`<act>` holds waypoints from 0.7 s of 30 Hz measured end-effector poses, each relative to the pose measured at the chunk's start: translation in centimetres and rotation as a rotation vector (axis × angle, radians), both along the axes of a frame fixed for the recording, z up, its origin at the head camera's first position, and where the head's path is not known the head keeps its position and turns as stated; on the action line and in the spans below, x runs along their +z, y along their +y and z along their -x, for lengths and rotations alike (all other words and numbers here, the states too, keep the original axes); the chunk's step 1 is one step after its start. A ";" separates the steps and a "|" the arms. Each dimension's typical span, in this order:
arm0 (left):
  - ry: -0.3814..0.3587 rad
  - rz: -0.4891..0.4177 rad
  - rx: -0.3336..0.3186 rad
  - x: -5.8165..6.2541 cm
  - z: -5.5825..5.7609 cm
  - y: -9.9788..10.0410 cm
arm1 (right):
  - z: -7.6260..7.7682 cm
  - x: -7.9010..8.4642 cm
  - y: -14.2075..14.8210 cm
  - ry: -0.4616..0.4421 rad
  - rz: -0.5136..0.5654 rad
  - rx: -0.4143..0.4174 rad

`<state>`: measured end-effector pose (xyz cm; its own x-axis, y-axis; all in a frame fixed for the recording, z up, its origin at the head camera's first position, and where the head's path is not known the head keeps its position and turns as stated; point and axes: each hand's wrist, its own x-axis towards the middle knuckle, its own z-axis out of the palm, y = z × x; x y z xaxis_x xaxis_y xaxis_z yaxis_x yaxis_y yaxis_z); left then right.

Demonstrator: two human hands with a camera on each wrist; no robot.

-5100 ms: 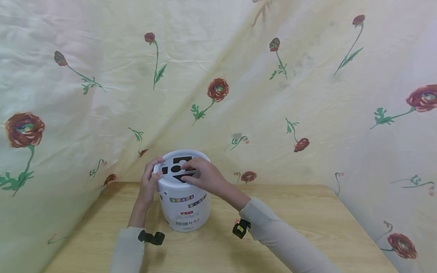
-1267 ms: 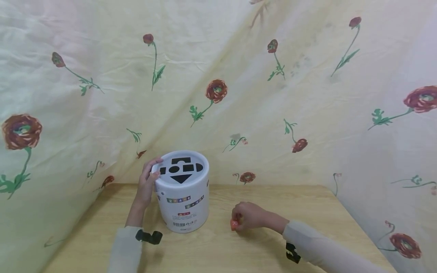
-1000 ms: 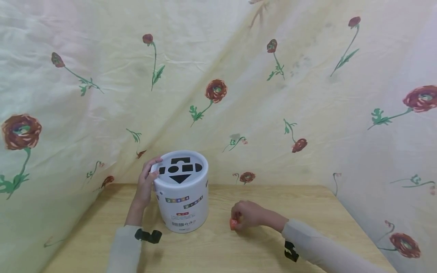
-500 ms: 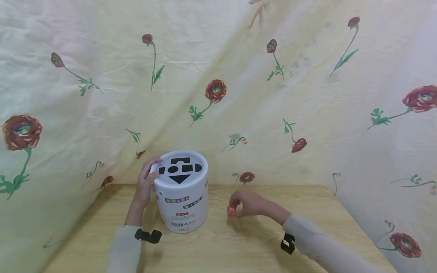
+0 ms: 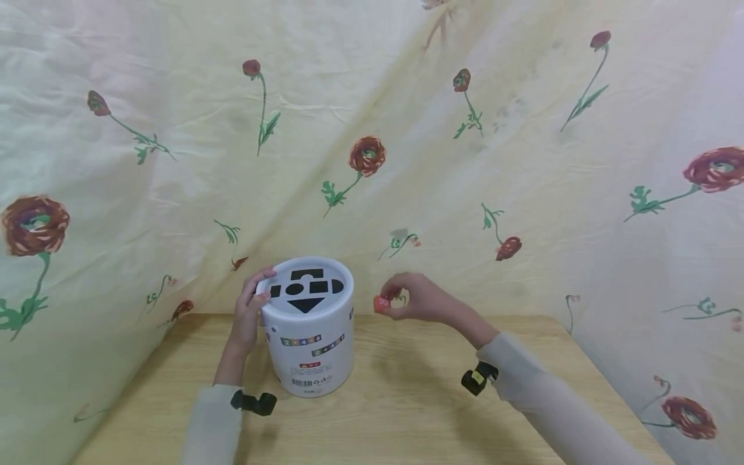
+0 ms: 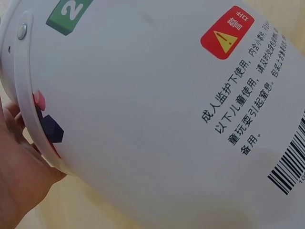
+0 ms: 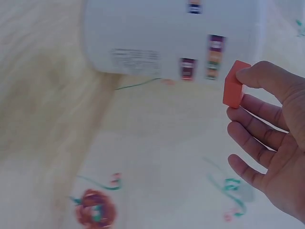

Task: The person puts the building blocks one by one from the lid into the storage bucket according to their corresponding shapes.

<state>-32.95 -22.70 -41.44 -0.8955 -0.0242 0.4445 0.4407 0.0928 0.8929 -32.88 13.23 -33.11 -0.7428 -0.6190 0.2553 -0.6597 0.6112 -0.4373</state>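
Note:
A white bucket [image 5: 314, 352] with printed numbers and a barcode stands upright on the table. Several black shaped cutouts, among them a circle, a triangle and an arch, mark its lid [image 5: 285, 309]. My left hand [image 5: 247, 313] grips the bucket's upper left edge, thumb at the lid rim; in the left wrist view it shows beside the white handle [image 6: 25, 81]. Between thumb and fingertips, my right hand [image 5: 424, 300] pinches a small red-orange toy block [image 5: 381, 304] with a pale mark. The block is raised above the table, right of the bucket, near lid height.
The light wood table [image 5: 407, 420] carries the bucket at its left. Behind and on both sides hangs a flower-printed cloth [image 5: 325, 84], close to the table's back edge. Black camera mounts sit on the left wrist [image 5: 254, 402] and right wrist [image 5: 479, 378].
Earlier my right hand was at the lid, then low on the table at the red block. It has since lifted the block up and slightly left. My left hand stays on the bucket.

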 end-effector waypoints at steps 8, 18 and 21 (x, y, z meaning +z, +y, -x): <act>-0.017 0.003 -0.002 0.0 0.0 0.0 | 0.4 3.3 -1.5 0.058 0.082 -0.051; -0.010 -0.006 -0.007 0.0 -0.1 0.1 | 0.6 5.1 -4.3 0.078 0.138 -0.021; -0.009 -0.005 -0.007 0.1 -0.2 0.1 | 0.7 5.6 -5.2 0.068 0.142 -0.015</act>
<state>-32.80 -22.58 -41.39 -0.8995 -0.0204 0.4365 0.4334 0.0857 0.8971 -33.57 8.05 -27.52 -0.7294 -0.5622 0.3897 -0.6822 0.5560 -0.4748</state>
